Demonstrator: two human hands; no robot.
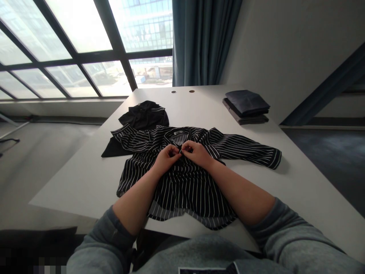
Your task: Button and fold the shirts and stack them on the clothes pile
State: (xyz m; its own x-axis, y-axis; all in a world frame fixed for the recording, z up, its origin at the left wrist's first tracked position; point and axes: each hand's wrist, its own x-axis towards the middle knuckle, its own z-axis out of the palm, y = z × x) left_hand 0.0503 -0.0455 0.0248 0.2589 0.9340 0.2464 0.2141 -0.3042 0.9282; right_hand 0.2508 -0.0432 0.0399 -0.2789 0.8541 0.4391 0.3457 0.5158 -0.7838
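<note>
Hands: two; the left hand (167, 156) and the right hand (197, 153) each pinch the front just below the collar, fingertips nearly meeting.
Striped shirt: one, black with white stripes (194, 186), lies on the bench (85, 171) before the person, one sleeve stretched toward each side.
Dark garment: one, black (144, 115), lies loosely bunched beyond the shirt, at left.
Folded stack: one, of dark cloth (246, 103), sits at far right, its layers too close to count.
Round bench inserts: two (192, 91), side by side near the far edge.
</note>
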